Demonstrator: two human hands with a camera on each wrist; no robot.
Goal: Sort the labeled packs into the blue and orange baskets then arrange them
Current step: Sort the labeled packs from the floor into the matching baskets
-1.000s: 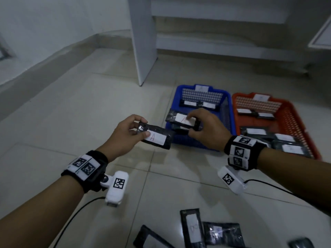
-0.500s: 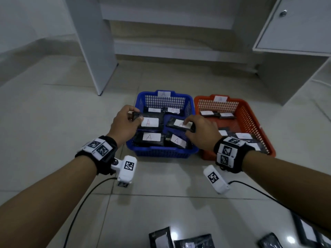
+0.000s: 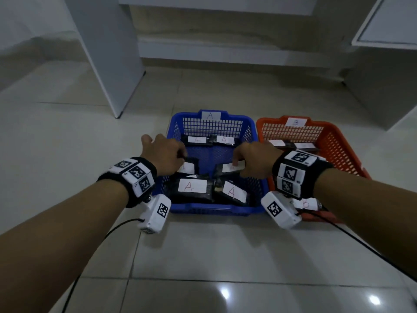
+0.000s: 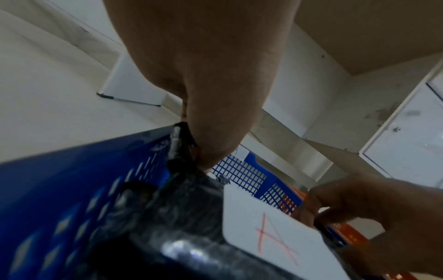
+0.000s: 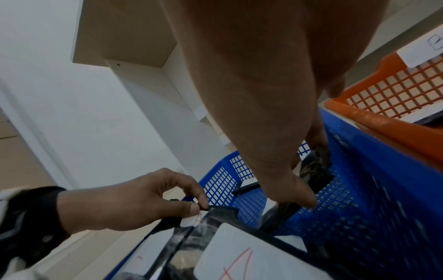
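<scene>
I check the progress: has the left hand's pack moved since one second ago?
Yes. The left hand carried its pack from in front of the blue basket to inside it, at the left wall.

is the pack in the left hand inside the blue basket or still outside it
Inside. The left hand pinches the pack by one end, within the blue basket walls.

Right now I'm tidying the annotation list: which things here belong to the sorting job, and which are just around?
Job:
- blue basket
- orange basket
- A-labeled packs
- left hand pinching a pack
- right hand gripping another

Around:
- white cabinet
- white upright panel
- tiled floor
</scene>
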